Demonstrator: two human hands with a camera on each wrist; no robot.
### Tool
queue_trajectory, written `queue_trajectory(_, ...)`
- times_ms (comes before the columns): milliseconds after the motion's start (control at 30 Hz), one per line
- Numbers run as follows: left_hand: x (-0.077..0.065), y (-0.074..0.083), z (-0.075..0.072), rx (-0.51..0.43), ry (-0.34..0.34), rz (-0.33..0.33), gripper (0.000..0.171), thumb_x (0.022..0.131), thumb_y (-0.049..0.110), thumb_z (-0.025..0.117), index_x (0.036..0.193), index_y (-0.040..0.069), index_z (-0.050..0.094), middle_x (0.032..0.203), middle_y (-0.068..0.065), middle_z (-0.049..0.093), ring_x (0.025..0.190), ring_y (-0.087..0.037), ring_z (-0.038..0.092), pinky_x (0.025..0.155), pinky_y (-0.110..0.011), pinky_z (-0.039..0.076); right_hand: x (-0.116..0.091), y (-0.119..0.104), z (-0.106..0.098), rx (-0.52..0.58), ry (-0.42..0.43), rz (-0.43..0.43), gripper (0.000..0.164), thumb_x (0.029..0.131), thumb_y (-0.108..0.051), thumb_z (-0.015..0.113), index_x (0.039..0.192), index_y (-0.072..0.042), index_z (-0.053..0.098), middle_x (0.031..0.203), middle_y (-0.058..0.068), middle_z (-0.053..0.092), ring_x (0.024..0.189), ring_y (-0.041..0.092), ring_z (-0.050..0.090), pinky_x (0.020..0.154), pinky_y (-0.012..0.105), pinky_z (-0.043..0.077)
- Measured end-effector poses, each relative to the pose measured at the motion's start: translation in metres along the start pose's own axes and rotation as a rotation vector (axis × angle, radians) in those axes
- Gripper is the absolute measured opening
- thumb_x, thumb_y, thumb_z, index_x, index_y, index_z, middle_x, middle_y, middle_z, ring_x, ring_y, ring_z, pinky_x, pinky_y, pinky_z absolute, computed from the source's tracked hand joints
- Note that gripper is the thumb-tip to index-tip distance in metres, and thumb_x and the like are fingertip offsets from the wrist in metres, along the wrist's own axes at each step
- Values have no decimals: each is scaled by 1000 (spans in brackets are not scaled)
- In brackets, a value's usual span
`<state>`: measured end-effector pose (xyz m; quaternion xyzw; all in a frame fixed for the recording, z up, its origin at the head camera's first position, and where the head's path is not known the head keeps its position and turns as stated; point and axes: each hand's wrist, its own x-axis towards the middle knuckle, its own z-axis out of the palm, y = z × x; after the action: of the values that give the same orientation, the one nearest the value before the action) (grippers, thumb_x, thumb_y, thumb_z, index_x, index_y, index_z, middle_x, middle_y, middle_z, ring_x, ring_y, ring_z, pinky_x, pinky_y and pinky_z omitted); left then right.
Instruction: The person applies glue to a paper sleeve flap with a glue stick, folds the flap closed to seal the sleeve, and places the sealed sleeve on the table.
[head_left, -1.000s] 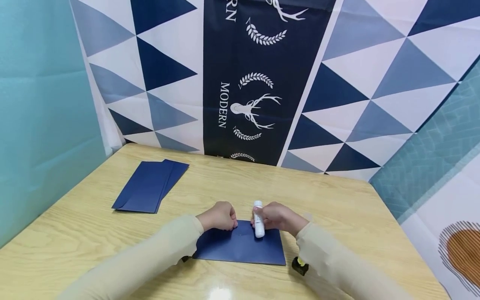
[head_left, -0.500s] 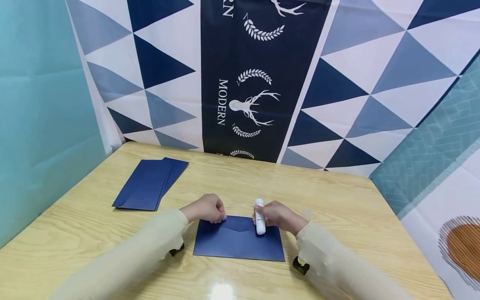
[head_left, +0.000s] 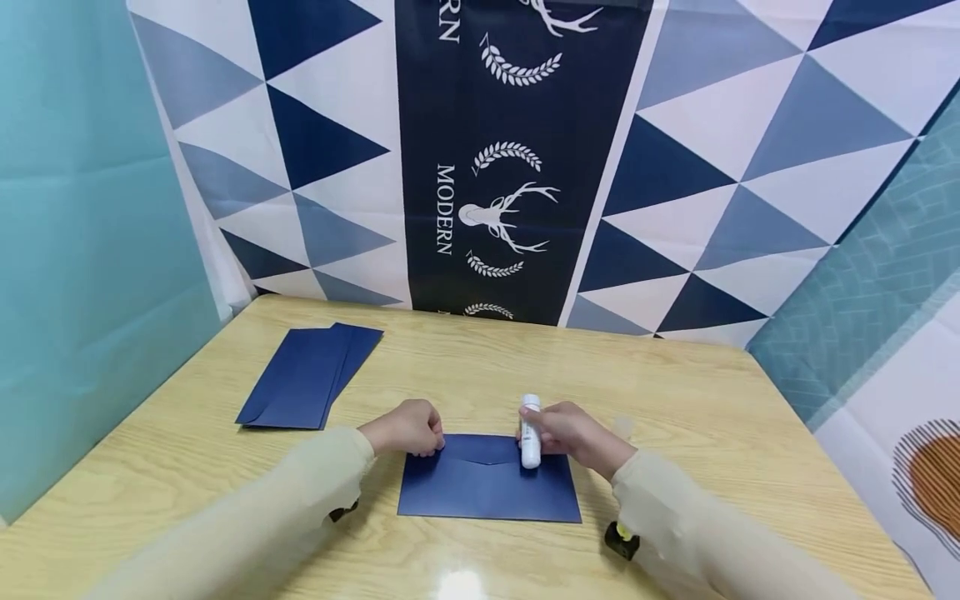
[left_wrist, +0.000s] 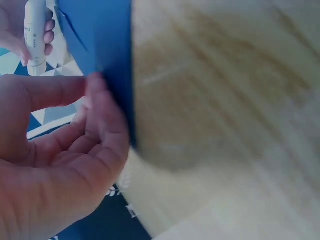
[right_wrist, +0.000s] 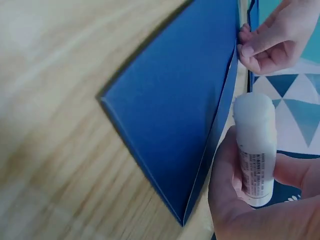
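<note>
A dark blue envelope (head_left: 487,493) lies on the table in front of me in the head view, its flap on the far side. In the right wrist view, a narrow gap shows along the flap's edge. My left hand (head_left: 411,428) pinches the envelope's far left edge between thumb and fingertips, seen closely in the left wrist view. My right hand (head_left: 572,435) grips a white glue stick (head_left: 530,433) above the envelope's far right part. Small print shows on the tube (right_wrist: 256,150), and it looks capped.
More dark blue envelopes (head_left: 300,379) overlap in a pile at the table's far left. Wood-grained tabletop (head_left: 675,400) surrounds the work. A patterned cloth (head_left: 495,167) hangs behind the table, with a teal sheet (head_left: 97,250) on the left.
My left hand has shifted left along the envelope's far edge, from near its middle to the left corner area. The right hand still holds the glue stick over the right side.
</note>
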<state>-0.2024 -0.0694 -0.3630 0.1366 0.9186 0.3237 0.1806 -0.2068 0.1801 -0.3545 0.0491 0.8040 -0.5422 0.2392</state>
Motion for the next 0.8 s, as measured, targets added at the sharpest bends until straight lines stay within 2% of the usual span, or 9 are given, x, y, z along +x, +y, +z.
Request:
queue_trajectory(67,-2,2,-2,29,14,19,19,84,0,64,66,4,62,61,-1,62,54,-10,52,51,-20,41,-4,0,-5,38,-2,-9,49,100,-30,49,122,14,52,82,0,71,66,3,63,71,23,55)
queue_trajectory(233,-6,1,-11,136,65,183,17,78,13,78,72,6,64,67,0,62,59,-7,50,57,-19,42,-13,2,-27,146,-37,-42,54,101,-30,48,130,14,41,83,-2,71,71,2,67,71,21,55)
queue_trajectory(333,-7,-3,-11,186,64,246,34,68,24,88,86,7,66,81,-2,66,73,-10,57,70,-24,49,-16,4,-40,209,-46,-46,55,101,-28,49,132,15,35,85,-1,70,76,3,68,74,22,56)
queue_trajectory(467,-7,-8,-8,245,44,257,55,62,26,91,104,4,63,98,-6,66,91,-17,60,85,-34,51,-20,6,-53,283,-45,-25,62,99,-29,52,137,14,28,89,0,70,81,5,68,77,22,56)
queue_trajectory(567,-6,-11,-6,265,42,265,58,61,24,92,107,4,63,99,-7,64,91,-18,59,85,-35,50,-23,6,-58,320,-55,-22,65,98,-30,54,139,13,26,90,1,71,82,6,69,78,22,56)
queue_trajectory(700,-7,-13,-9,238,24,268,49,61,25,92,98,8,65,91,-2,59,82,-13,52,76,-28,47,-27,5,-62,351,-76,-40,65,98,-30,53,139,12,25,89,-2,72,84,6,69,79,22,56)
queue_trajectory(800,-9,-14,-19,151,-18,251,38,63,24,90,84,7,62,76,2,52,70,-10,44,65,-24,40,-29,4,-66,379,-91,-52,61,98,-31,53,136,10,28,87,-4,72,84,5,69,78,22,56)
